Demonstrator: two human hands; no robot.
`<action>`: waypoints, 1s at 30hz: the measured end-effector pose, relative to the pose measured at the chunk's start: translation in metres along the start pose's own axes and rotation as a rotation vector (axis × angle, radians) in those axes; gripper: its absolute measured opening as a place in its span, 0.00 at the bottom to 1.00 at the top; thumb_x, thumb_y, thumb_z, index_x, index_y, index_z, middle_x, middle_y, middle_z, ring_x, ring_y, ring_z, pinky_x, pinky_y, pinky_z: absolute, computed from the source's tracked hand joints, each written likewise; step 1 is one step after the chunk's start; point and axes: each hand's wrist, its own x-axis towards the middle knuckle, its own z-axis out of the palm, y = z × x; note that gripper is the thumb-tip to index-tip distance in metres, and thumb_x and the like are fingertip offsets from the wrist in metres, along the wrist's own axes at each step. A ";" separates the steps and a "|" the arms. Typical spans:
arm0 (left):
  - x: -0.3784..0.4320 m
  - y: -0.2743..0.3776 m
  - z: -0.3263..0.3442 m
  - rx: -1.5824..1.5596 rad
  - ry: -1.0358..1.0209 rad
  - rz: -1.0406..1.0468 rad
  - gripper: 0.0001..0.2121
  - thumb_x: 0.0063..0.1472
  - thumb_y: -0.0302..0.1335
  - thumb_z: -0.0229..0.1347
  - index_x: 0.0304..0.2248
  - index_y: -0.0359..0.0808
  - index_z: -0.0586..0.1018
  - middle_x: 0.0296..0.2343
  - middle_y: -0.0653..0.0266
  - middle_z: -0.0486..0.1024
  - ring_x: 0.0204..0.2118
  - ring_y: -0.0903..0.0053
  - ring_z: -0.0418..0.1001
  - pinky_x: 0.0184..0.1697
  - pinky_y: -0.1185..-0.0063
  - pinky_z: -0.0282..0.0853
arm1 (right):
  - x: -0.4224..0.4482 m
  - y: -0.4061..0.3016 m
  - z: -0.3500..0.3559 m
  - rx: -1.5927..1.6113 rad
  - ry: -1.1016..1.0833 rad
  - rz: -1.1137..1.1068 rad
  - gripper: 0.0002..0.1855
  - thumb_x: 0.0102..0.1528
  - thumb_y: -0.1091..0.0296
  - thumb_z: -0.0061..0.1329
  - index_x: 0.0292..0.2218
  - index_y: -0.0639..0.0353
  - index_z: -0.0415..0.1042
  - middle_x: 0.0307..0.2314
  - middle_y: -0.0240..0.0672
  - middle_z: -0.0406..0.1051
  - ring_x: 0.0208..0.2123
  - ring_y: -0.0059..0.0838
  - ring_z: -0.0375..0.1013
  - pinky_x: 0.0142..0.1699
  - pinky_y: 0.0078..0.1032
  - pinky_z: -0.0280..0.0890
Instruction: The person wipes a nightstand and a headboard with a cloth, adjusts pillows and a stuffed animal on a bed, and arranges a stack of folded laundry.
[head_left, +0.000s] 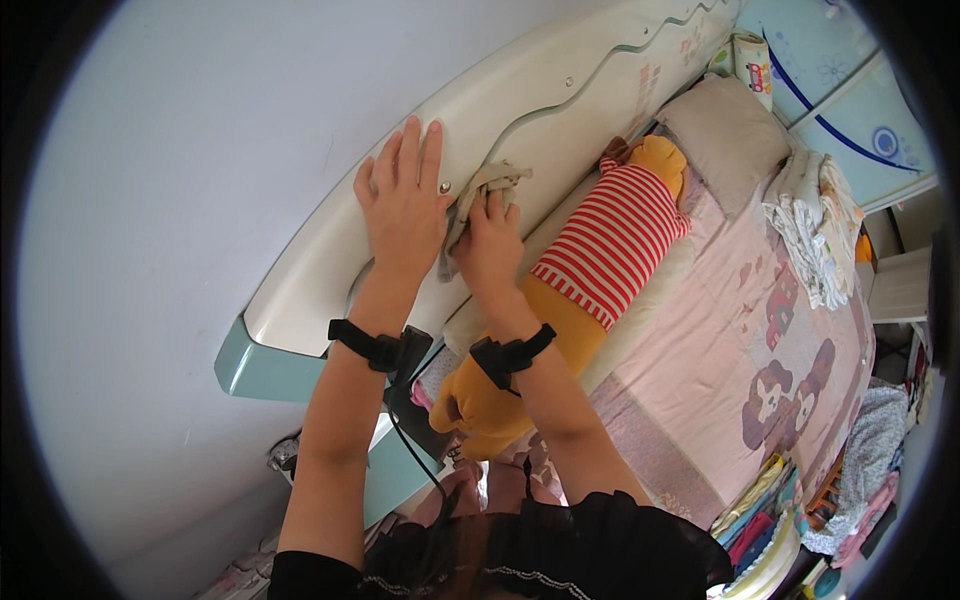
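My left hand (406, 202) lies flat with its fingers apart on the upper part of a cream bed headboard (525, 97), next to a small round metal stud (445, 187). Just to the right, my right hand (491, 244) presses a crumpled beige cloth (495, 177) against the headboard's face, over its wavy teal groove (517, 124). Part of the cloth is hidden under my fingers. A long yellow plush toy (570, 300) in a red-and-white striped shirt (611, 240) lies along the headboard, below my right forearm.
A pink patterned bed cover (697, 337) spreads to the right. A beige pillow (724, 139) and folded bedding (814, 217) sit at the far end, by a sliding-door wardrobe (825, 90). Folded clothes (757, 517) stand at lower right. A pale wall (187, 187) rises behind the headboard.
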 end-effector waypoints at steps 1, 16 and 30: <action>-0.001 0.000 0.000 0.006 -0.009 -0.005 0.38 0.47 0.32 0.65 0.59 0.42 0.65 0.59 0.65 0.59 0.57 0.68 0.59 0.57 0.64 0.51 | 0.001 0.005 -0.005 0.049 -0.019 0.007 0.30 0.46 0.78 0.47 0.53 0.64 0.66 0.50 0.48 0.65 0.45 0.54 0.65 0.46 0.41 0.68; 0.002 0.018 0.007 0.064 -0.081 -0.119 0.51 0.38 0.43 0.71 0.62 0.43 0.59 0.61 0.56 0.53 0.60 0.63 0.53 0.59 0.54 0.44 | 0.163 0.128 -0.049 -0.113 0.173 0.074 0.21 0.48 0.74 0.48 0.45 0.50 0.76 0.50 0.41 0.69 0.48 0.49 0.68 0.50 0.40 0.68; -0.002 0.018 0.033 0.216 -0.020 -0.088 0.59 0.32 0.49 0.72 0.64 0.44 0.54 0.62 0.48 0.47 0.64 0.59 0.48 0.60 0.46 0.39 | 0.209 0.145 -0.056 0.182 0.144 0.359 0.23 0.47 0.69 0.45 0.46 0.49 0.77 0.43 0.45 0.74 0.45 0.48 0.73 0.51 0.35 0.67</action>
